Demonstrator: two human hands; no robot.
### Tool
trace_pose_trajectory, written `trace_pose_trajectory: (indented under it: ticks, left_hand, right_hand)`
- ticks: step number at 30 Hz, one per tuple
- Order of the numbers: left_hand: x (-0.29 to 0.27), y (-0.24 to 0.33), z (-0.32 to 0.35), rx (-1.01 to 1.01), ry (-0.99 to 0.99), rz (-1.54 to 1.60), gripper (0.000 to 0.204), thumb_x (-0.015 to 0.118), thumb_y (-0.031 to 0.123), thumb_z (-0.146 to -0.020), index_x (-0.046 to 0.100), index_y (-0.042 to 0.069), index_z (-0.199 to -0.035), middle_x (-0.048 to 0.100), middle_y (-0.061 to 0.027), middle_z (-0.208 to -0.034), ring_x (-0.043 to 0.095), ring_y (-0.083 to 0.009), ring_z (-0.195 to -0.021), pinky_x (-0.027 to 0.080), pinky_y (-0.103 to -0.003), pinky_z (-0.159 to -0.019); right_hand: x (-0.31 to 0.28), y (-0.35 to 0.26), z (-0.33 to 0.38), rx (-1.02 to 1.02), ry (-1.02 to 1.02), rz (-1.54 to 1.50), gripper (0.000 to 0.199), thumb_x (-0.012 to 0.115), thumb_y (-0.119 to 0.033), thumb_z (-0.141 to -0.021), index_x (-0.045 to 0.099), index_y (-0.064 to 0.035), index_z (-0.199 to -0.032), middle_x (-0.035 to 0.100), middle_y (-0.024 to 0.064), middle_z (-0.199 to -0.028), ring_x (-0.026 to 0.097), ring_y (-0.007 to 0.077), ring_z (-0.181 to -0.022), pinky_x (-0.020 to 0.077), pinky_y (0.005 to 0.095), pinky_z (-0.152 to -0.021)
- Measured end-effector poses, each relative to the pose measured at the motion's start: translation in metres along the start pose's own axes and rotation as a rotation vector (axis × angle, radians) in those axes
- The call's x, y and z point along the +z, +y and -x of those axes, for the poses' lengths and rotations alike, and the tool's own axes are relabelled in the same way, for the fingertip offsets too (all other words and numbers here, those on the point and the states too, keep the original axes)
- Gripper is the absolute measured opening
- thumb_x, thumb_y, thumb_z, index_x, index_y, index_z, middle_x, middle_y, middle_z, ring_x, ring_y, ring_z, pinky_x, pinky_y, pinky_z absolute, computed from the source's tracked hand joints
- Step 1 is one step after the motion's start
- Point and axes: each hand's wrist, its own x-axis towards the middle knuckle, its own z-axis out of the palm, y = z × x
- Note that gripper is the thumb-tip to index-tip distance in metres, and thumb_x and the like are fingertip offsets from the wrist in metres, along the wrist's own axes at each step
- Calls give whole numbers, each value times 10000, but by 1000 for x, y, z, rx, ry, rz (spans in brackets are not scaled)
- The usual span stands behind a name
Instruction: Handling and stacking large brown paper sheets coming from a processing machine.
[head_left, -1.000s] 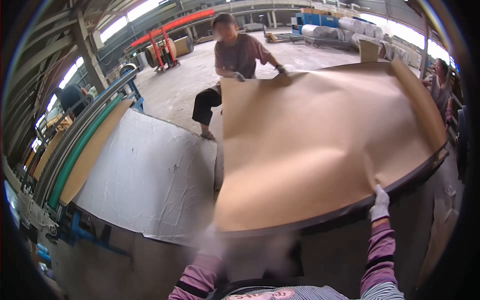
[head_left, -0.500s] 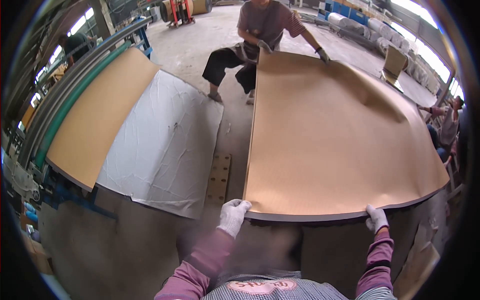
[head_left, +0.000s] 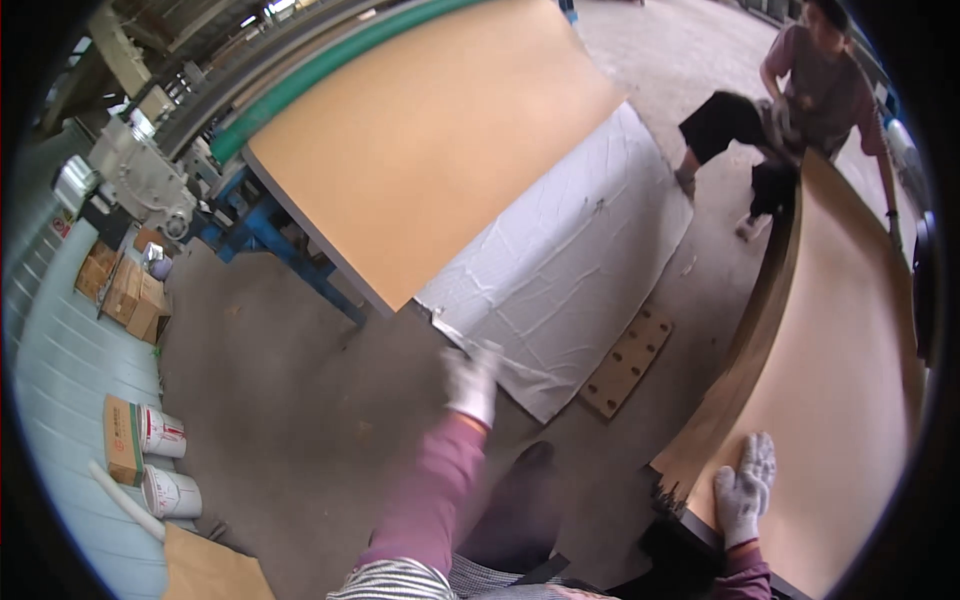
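My left hand, in a white glove, is stretched forward near the front corner of a wrinkled white covering; motion smears its fingers, so its grip cannot be made out. The gloved right hand lies flat, fingers extended, on the top brown sheet of a stack at the right. A large brown sheet slopes from a green roller down over the white covering. At the stack's far end stands a co-worker in a maroon top, one hand by its corner.
A perforated tan board lies on the floor between the white covering and the stack. Blue machine framing stands under the sloping sheet. Along the left wall are white buckets and cardboard boxes; brown paper lies nearby.
The view has swung left. Both hands gripped the edge of a raised brown sheet; now that sheet lies on the stack, the right hand rests flat, and the left has moved toward the white covering.
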Motion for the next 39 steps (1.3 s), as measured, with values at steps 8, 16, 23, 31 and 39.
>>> trace_pose_trajectory:
  ticks: [8, 16, 23, 31, 39]
  left_hand:
    - [-119, -26, -144, -185, 299, 475, 332, 670, 174, -864, 556, 15, -1132, 607, -104, -1046, 612, -184, -917, 538, -327, -704]
    - [-114, 72, -60, -332, -492, 556, 286, 541, 137, -914, 556, -81, -1098, 668, -168, -884, 676, -270, -671, 605, -414, -613]
    - [-104, 223, 54, 95, -745, 412, 235, 551, 167, -928, 619, -57, -945, 643, -137, -698, 635, -225, -558, 551, -348, -515]
    - [-120, 350, 212, 102, -944, 637, 279, 518, 228, -960, 630, -5, -856, 642, -94, -695, 635, -185, -602, 536, -277, -592]
    - [-113, 329, 293, 122, -1074, 363, 361, 474, 304, -988, 616, 43, -782, 612, -45, -654, 590, -132, -557, 485, -250, -530]
  right_hand:
    - [-5, -14, -22, 47, -57, -14, 666, 537, -126, -765, 388, 19, -1397, 337, 230, -1475, 283, 375, -1389, 200, 413, -1157]
    - [-4, -9, -19, 53, -66, -22, 730, 596, -236, -754, 375, 15, -1402, 321, 225, -1485, 255, 373, -1401, 190, 422, -1163]
    - [-32, -14, -8, 99, -155, -79, 807, 604, -402, -786, 334, -2, -1432, 282, 210, -1511, 213, 335, -1424, 180, 389, -1166]
    - [-142, -59, 48, 223, 36, -1448, 479, 620, -79, -816, 519, 18, -1274, 628, 90, -831, 572, 139, -544, 486, 262, -491]
    - [-180, -143, 118, -240, 1, -1869, 399, 610, -138, -886, 523, 72, -1214, 631, 99, -904, 612, 165, -815, 494, 276, -743]
